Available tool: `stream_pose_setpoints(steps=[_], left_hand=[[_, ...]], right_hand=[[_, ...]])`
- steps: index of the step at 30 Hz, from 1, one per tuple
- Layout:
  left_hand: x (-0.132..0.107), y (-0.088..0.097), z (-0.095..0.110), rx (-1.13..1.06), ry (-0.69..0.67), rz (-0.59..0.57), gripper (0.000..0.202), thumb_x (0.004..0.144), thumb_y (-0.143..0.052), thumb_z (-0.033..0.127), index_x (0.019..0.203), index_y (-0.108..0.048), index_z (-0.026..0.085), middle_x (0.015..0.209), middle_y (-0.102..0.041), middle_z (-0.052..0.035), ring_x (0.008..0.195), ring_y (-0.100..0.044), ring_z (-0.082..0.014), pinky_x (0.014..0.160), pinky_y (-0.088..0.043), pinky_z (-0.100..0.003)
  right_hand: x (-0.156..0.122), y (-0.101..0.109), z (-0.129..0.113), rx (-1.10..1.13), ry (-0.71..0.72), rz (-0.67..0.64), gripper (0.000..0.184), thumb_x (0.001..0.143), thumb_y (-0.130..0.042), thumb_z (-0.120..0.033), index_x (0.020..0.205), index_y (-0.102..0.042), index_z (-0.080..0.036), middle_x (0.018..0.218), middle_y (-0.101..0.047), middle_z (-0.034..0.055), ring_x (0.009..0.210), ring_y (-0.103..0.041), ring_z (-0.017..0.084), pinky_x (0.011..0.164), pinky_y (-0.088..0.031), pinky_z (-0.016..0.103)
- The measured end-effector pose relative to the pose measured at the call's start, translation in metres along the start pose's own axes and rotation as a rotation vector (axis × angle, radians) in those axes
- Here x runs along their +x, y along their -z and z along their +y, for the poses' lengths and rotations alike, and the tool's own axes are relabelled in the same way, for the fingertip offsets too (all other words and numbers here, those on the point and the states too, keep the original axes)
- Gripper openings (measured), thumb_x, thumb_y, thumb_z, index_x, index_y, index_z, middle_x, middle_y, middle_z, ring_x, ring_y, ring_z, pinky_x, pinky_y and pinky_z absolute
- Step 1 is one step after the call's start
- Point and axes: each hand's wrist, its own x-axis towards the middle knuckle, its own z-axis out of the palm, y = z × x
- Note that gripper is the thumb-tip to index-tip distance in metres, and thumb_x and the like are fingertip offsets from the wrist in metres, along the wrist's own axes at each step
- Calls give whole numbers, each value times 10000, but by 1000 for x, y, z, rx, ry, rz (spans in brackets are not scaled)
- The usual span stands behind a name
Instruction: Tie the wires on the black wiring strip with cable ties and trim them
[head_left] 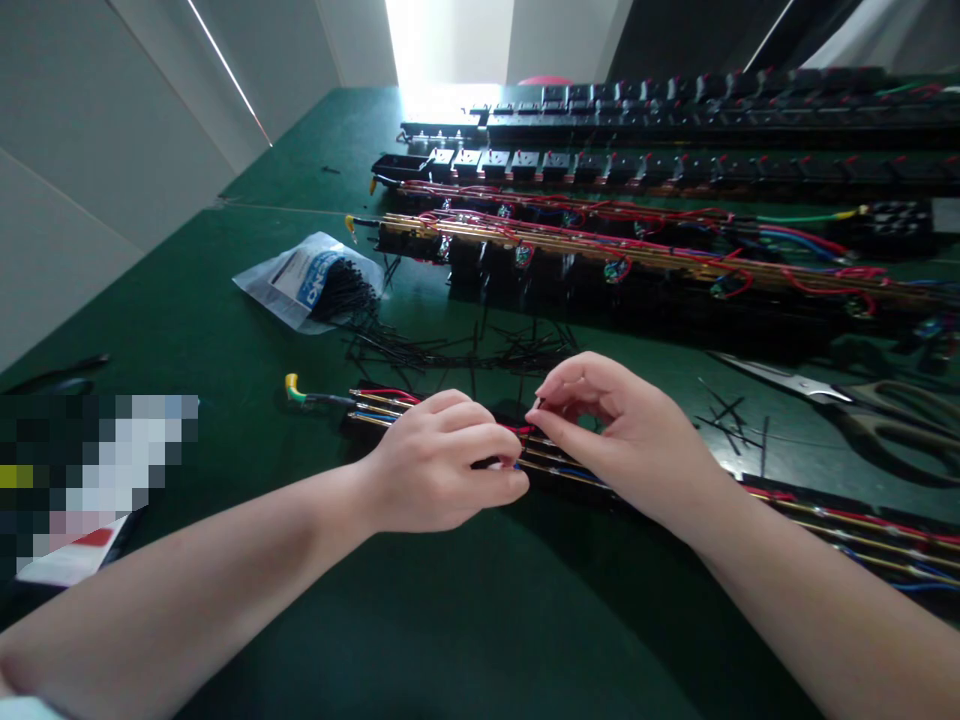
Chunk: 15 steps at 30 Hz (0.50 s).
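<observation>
A long black power strip-like assembly (806, 512), with brass bars and red and blue wires, lies across the table under both hands. My left hand (442, 462) rests at its left part, thumb and fingers pinched together over the wires; what they hold is hidden. Just right of it, my right hand (622, 435) pinches the small dark end of a black cable tie (541, 403) between thumb and forefinger. A yellow-green ring-ended wire (294, 390) sticks out of the assembly's left end. Behind the hands lies a loose pile of black cable ties (420, 350).
An opened plastic bag (300, 285) spills cable ties at left. More wired assemblies (600, 240) lie in rows across the back. Scissors (832, 395) and several scattered ties (727, 420) are at right. A blurred-out object (97, 470) sits at left, near dark-handled pliers (64, 375).
</observation>
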Motion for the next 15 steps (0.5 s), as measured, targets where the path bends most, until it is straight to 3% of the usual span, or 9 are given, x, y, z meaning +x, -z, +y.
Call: stream_pose_setpoints(steps=[9, 15], left_hand=[[-1, 4, -1, 44, -17, -139, 115, 955, -618, 150, 959, -696, 234, 987, -716, -14, 908, -607, -177, 788, -445, -339], [-3, 0, -2, 137, -89, -83, 94, 937, -702, 166, 944, -680, 258, 951, -709, 12, 876, -584, -161, 796, -442, -318]], right_hand=[[3, 3, -2, -97, 42, -44, 75, 866, -693, -257, 812, -648, -230, 734, -664, -11, 645, -622, 144, 587, -488, 283], [3, 2, -2, -91, 19, -47, 83, 874, -695, -270, 814, -652, -233, 734, -673, -6, 653, -632, 156, 594, -496, 295]])
